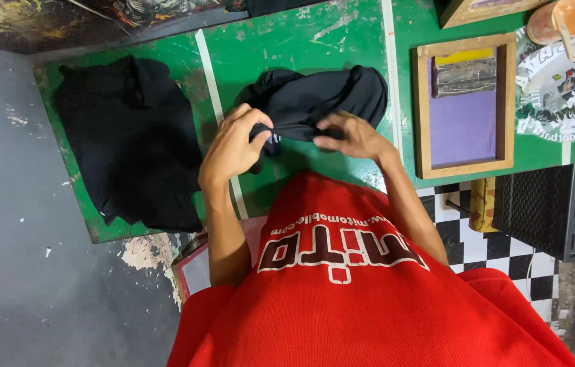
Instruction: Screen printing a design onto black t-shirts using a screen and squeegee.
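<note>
A: Obs. 1, hands. What has each got?

B: Left hand (pixel 233 146) pinches the near edge of the black shirt (pixel 321 98), thumb and fingers closed on a fold of cloth. Right hand (pixel 352 136) grips the same edge just beside it, fingers curled down over the fabric. The hands are near each other, not touching.

A: Where is the shirt?

B: Bunched in a heap just beyond both hands, on the green table (pixel 301 34). A small white patch shows at the edge, between the hands.

A: Surroundings?

B: Well left of the left hand, a black pile (pixel 131 136) of cloth lies flat on the table. Right of the right hand, past a white stripe (pixel 391 68), a wooden frame (pixel 464 102) with purple mesh. Beyond the frame, a printed sheet (pixel 559 88).

A: Below the hands?

B: The person's red shirt (pixel 355 299); checked floor (pixel 505 265) to its right.
</note>
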